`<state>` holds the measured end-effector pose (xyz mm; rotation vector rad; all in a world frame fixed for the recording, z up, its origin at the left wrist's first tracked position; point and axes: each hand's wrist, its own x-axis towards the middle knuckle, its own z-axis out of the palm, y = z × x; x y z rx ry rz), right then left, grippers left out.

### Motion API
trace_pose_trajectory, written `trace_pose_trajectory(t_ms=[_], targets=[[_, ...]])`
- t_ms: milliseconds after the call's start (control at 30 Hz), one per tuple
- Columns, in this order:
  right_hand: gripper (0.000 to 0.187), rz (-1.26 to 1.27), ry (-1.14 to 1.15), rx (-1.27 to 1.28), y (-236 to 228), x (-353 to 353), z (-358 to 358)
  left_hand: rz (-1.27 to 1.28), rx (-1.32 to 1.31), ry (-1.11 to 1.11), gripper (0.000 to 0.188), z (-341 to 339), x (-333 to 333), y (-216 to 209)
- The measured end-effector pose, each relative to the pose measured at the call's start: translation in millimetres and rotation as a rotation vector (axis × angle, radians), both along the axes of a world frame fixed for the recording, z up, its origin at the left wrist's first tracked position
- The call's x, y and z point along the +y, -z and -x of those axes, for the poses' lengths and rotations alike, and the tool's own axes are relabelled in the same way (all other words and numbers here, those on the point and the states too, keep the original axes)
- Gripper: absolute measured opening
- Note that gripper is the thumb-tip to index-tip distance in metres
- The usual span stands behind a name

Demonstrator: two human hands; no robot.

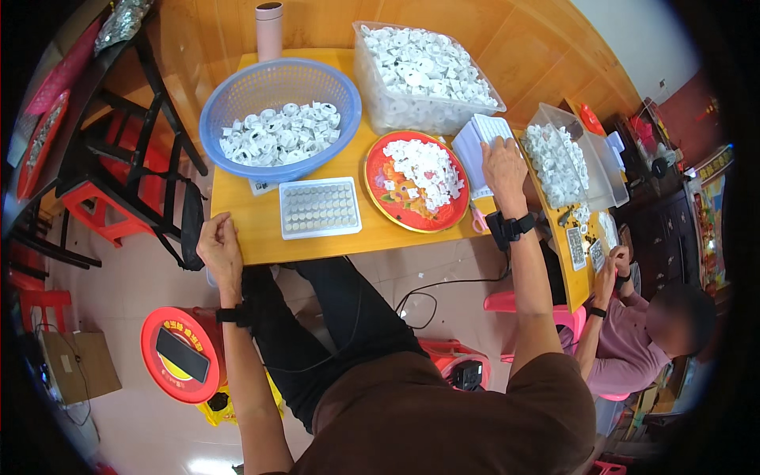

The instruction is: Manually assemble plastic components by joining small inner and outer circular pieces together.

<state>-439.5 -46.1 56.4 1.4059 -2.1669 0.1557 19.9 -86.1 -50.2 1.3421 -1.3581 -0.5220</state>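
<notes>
My right hand (504, 166) reaches out to a tall stack of white plastic trays (469, 155). Its fingers lie over the top tray. By the table's left front corner is my left hand (220, 247), fingers curled in; whatever they may hold is hidden. Between my hands lies a white tray (321, 232) filled with rows of small round pale pieces. Beside it stands a red patterned round plate (378, 201) heaped with small white plastic parts (419, 168). Behind the tray, a blue mesh basket (218, 150) contains white round parts (281, 133).
A clear bin (431, 117) of white parts stands at the back, near a pink bottle (269, 33). Pink-handled scissors (478, 219) lie by the stack. A co-worker (625, 340) sits at the right side table. A phone (183, 355) lies on a red bucket lid (153, 372).
</notes>
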Motion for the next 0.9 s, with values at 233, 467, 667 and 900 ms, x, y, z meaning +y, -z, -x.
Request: trace_pose_trajectory(t_ms=[233, 467, 667, 900], targets=[[0.03, -0.012, -0.075, -0.105, -11.7, 7.3, 3.2, -0.013, -0.013, -0.015, 0.012, 0.3, -0.5, 1.2], [0.029, -0.035, -0.094, -0.183, -16.4, 6.5, 13.8, 0.019, -0.02, -0.009, 0.012, 1.4, -0.6, 0.4], [0.037, -0.164, -0.028, -0.232, -23.3, 8.5, 0.7, -0.003, -0.03, -0.025, 0.013, 1.4, 1.0, -1.2], [0.032, 0.104, -0.145, -0.246, -24.3, -11.2, 44.6, -0.003, -0.026, -0.026, 0.013, 0.7, 0.0, 0.0]])
